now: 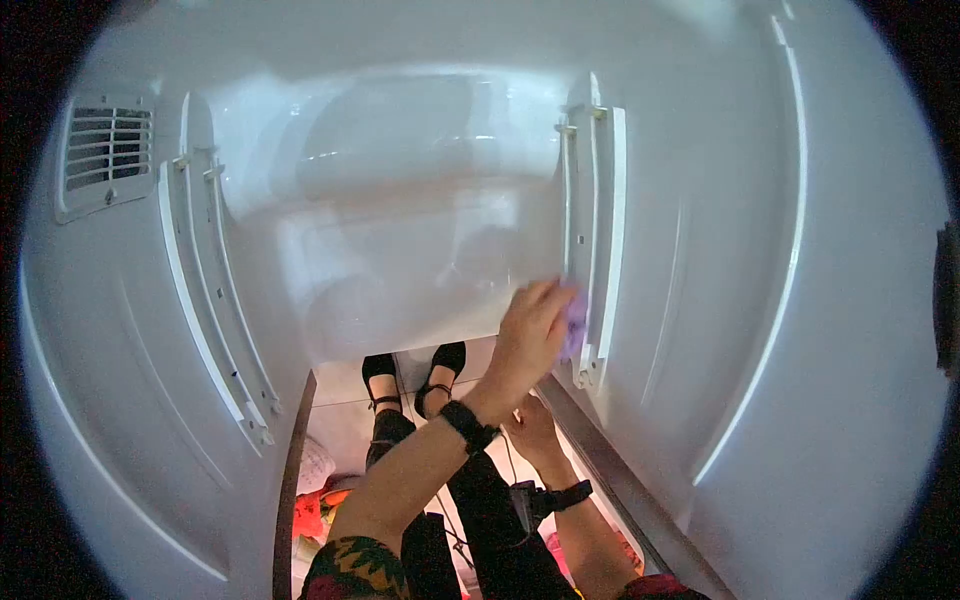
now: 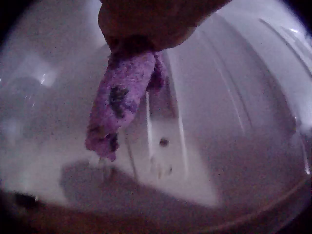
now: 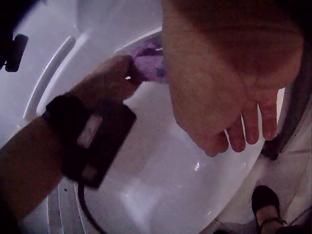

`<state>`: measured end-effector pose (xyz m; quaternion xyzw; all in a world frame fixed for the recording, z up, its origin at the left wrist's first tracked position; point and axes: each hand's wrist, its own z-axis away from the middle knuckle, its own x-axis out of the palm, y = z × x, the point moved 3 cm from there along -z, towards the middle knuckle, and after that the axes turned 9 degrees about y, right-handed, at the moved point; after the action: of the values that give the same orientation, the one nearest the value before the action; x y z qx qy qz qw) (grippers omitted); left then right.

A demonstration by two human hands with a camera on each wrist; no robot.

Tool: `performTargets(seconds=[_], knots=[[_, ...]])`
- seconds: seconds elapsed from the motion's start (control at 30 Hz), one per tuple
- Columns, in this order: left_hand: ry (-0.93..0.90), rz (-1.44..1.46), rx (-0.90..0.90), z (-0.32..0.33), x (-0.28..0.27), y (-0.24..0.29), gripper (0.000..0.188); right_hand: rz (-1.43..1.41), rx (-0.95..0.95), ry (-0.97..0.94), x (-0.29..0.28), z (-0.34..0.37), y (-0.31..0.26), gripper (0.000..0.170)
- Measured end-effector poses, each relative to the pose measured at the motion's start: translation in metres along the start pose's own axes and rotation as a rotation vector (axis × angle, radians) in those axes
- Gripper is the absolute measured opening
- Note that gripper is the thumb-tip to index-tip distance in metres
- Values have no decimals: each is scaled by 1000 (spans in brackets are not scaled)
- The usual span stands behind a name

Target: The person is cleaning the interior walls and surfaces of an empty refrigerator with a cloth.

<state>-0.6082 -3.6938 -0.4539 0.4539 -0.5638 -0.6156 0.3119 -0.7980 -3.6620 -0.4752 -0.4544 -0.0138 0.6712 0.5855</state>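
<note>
My left hand [image 1: 532,335] pinches a purple cloth [image 1: 574,325] at the lower part of the right-hand rails [image 1: 612,230] inside a glossy white cabinet interior. From the left wrist view, the folded cloth [image 2: 119,92] with dark marks hangs below the fingers of the left hand [image 2: 156,24], in front of the rail. Lower down, my right hand [image 1: 535,430] is near the cabinet's front edge, holding nothing visible. Its fingers extend loosely in the right wrist view, where the hand [image 3: 229,73] partly hides the cloth [image 3: 151,66].
A matching set of rails [image 1: 205,290] runs down the left wall, beside a slatted vent [image 1: 108,145]. Below the dark-edged opening are tiled floor, two black shoes [image 1: 440,380], a hanging cable and red items [image 1: 310,512] at the lower left.
</note>
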Motion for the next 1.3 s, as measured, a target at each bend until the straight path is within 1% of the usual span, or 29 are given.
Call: performTargets(seconds=[0.03,0.1,0.13,0.17,0.2,0.23,0.27,0.3,0.37,0.4,0.47,0.5,0.57,0.6,0.67,0.7,0.77,0.8,0.87,0.93,1.0,1.03,1.07,1.1,1.17,1.2,1.23,1.27,1.3], knots=[[128,21,69,-32,3,14,18,12,-1,4,-7,1,-3,26],[-35,183,-196,-88,14,26,26,46,5,3,-8,-1,-2,25],[73,92,-92,-90,29,17,26,71,-4,77,-11,2,-8,26],[173,-15,12,-84,40,5,27,-25,107,20,-9,2,-4,26],[139,-93,64,-73,38,9,27,-109,80,45,-13,4,-9,25],[102,-165,120,-57,34,16,28,121,2,6,-6,2,5,24],[1,-8,-55,-39,36,11,28,-2,5,13,-4,-1,8,26],[-89,156,-236,-19,35,4,28,-63,85,42,-12,-3,-11,29],[-154,-60,44,16,18,11,32,-76,260,83,-10,0,12,37],[-161,-76,45,26,8,8,32,-92,260,75,-10,-4,1,37],[-132,-63,-207,45,-17,-5,33,-966,397,381,-19,-19,-19,32],[-143,-80,-199,54,-31,-3,33,-988,401,379,-21,-26,-35,32],[171,258,-760,75,-65,-10,29,-1469,404,209,-19,-40,-75,34],[167,238,-757,81,-78,-7,29,-1488,412,203,-10,-46,-83,34],[-25,-175,-722,92,-103,-2,39,-1104,350,-66,18,-55,-101,40],[-33,-191,-718,97,-120,-3,39,-1121,353,-67,27,-59,-110,40],[63,-494,-225,102,-153,4,39,-1019,302,-115,42,-70,-129,37],[54,-506,-216,113,-161,7,39,-1036,303,-114,46,-80,-143,37],[113,-610,-441,152,-186,11,39,-1225,372,-124,51,-101,-173,33],[28,-760,-462,205,-207,6,32,-1224,225,-224,58,-123,-210,36],[78,-705,-698,274,-224,-15,34,-1113,-3,-199,71,-138,-250,43],[69,-715,-693,283,-230,-7,34,-1022,-93,-157,91,-148,-263,42],[-92,-802,-643,286,-232,5,34,-929,-181,-112,108,-157,-275,41],[-254,-885,-590,286,-232,13,34,-942,-174,-106,120,-166,-288,41],[-298,-921,-592,283,-234,23,34,-755,-577,158,135,-174,-314,38],[-332,-948,-594,285,-236,22,34,-770,-564,160,147,-178,-315,38],[-340,-960,-596,290,-239,15,34,-596,-700,189,157,-178,-319,37],[-295,-962,-597,292,-243,9,34,-419,-827,214,165,-174,-323,35],[-250,-960,-603,295,-247,7,35,-429,-814,206,171,-170,-319,35]])
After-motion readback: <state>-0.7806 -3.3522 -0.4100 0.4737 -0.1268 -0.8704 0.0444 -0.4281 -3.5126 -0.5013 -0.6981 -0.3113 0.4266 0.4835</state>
